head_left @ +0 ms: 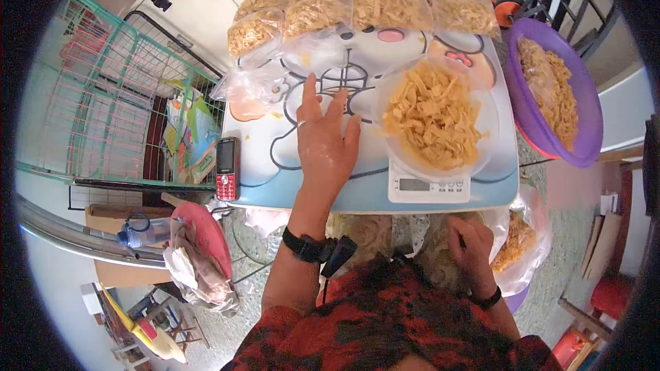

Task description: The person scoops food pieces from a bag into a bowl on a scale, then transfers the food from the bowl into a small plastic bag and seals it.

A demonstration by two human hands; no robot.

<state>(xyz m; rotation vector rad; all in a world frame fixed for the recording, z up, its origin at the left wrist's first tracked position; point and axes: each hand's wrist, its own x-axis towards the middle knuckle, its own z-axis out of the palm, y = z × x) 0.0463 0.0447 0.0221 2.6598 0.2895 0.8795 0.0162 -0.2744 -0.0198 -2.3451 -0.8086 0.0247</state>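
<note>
With left hand fingers spread, right hand fingers curled, we rate the adjacent dried flakes light, fragile, best held by bowl rim.

Left hand (palm down) is over the table, possibly touching

My shirt has a mottled red and black pattern, and my watch is black. The table before me carries a white cartoon print with dark outlines, turning blue along the near edge. Toward its right edge, yellowish flakes top a white scale. I see a red-and-black phone at the near left corner and a purple basin off the right edge.
</note>
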